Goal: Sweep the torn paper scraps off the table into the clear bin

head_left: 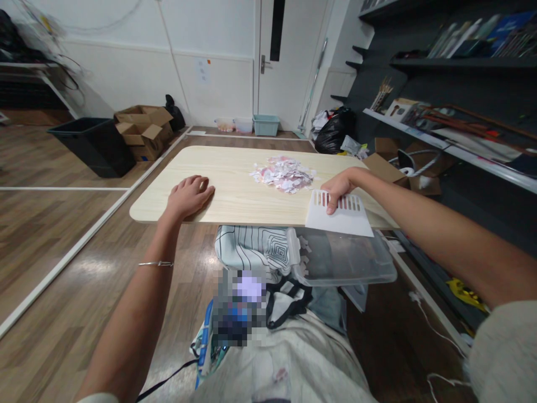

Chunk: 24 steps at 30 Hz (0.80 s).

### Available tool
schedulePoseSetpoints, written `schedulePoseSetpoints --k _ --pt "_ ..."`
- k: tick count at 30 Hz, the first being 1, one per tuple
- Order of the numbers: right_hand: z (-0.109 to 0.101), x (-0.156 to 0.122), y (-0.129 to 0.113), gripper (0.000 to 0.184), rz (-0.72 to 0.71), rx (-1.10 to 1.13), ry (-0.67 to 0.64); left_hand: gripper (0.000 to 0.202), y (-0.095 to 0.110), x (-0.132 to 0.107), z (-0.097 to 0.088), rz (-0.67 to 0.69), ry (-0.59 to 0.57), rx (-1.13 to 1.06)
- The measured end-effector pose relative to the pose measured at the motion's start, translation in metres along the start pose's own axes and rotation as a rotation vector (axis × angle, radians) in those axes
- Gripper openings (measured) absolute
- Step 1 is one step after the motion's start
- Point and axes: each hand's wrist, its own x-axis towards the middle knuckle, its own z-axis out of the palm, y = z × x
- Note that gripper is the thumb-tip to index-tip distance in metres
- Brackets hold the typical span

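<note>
My left hand (188, 196) rests on the left part of the pale wooden table (226, 204), fingers loosely bent, with nothing in it. Near the table's front right edge, my right hand (339, 187) is closed on a flat white slotted plastic scraper (346, 215), thumb over its slots. The scraper's wide edge sticks out past the table front, above a clear plastic box (346, 263). A few pale scraps (302, 257) lie at the box's left end. A heap of torn paper scraps (285, 174), white and pinkish, sits on the table left of my right hand.
Below the table front, a patterned light cloth (251, 246) lies left of the box. A black bin (94, 145) and cardboard boxes (145, 129) stand on the left floor. Dark shelves (453, 106) line the right side, with an open cardboard box (386, 159) beside the table.
</note>
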Motion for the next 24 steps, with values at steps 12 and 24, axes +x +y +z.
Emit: schedulePoseSetpoints --k 12,24 --pt "0.0043 0.0005 0.0064 0.094 -0.045 -0.025 0.046 0.071 -0.0012 0.001 -0.0005 0.015 0.0 0.01" --pt "0.0006 0.0039 0.001 0.101 -0.027 -0.084 0.036 0.064 -0.0008 -0.0004 0.0005 0.014 0.025 0.019"
